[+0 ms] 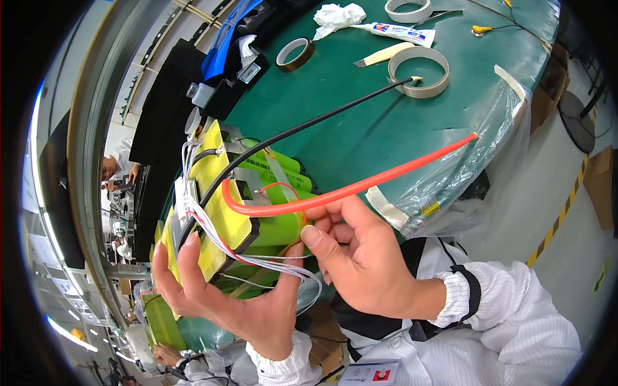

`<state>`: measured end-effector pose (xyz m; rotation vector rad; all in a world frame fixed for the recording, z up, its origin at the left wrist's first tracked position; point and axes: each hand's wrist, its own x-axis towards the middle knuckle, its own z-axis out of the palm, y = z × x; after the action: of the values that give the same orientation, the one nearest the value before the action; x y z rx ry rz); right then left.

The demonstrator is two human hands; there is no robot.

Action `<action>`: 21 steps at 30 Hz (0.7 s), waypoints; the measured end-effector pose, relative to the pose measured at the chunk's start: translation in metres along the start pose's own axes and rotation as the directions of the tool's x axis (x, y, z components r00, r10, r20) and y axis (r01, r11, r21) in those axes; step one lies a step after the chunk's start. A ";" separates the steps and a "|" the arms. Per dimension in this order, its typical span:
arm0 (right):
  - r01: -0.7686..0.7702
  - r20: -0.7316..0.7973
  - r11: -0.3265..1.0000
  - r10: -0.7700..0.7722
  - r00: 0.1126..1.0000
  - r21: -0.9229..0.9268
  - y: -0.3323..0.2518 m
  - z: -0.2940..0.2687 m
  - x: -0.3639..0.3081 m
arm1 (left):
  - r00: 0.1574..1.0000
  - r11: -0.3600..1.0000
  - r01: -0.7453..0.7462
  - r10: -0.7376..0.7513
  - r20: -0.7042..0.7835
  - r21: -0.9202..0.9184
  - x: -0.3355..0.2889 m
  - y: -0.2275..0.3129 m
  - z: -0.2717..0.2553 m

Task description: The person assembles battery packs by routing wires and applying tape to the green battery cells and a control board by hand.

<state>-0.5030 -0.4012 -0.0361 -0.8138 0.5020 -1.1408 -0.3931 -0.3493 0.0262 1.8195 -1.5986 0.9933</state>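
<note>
A battery pack (275, 228) of green cells with yellow end sheets stands on the green table mat. My left hand (241, 314) spans its near end, fingertips on the yellow sheet and thumb on the side by the white wires. My right hand (364, 257) pinches a thin red wire (287, 186) at the pack's right side; the thumb and fingertips partly hide it. A thick red cable (380, 183) arcs from the pack to the right above that hand. A thick black cable (315, 116) reaches toward the far side. Bundled white wires (205, 219) run down the yellow sheet.
On the mat (347, 145) lie a tape roll (418, 90) under the black cable's tip, a brown tape roll (295, 55), a utility knife (384, 55), a glue tube (399, 33) and crumpled tissue (339, 18). Plastic film (476, 186) covers the right edge. A co-worker's hand (167, 355) shows lower left.
</note>
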 end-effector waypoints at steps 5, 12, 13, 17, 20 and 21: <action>-0.019 -0.017 0.992 0.018 1.000 -0.122 -0.008 -0.003 -0.002 | 1.000 0.999 0.014 -0.014 0.013 0.039 0.001 0.000 -0.008; 0.537 0.293 0.458 -0.502 0.814 -0.708 -0.007 -0.022 -0.025 | 0.999 0.999 0.022 -0.024 0.042 0.037 0.001 0.000 -0.006; 0.579 0.388 0.323 -0.496 0.777 -0.749 -0.004 -0.021 -0.024 | 0.999 0.998 0.017 -0.020 0.039 0.055 0.001 0.000 -0.006; 0.604 0.461 0.195 -0.482 0.745 -0.773 -0.001 -0.014 -0.021 | 1.000 0.999 -0.012 0.011 0.019 0.052 0.002 0.000 -0.004; 0.589 0.460 0.185 -0.460 0.759 -0.787 -0.004 -0.012 -0.020 | 1.000 0.998 -0.006 0.004 0.029 0.066 0.002 0.001 -0.004; 0.589 0.459 0.186 -0.461 0.759 -0.787 -0.004 -0.011 -0.020 | 1.000 0.998 -0.007 0.005 0.029 0.066 0.002 0.000 -0.004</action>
<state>-0.5204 -0.3865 -0.0404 -2.2053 0.7960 -1.4111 -0.3940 -0.3471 0.0302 1.8816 -1.6067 1.0393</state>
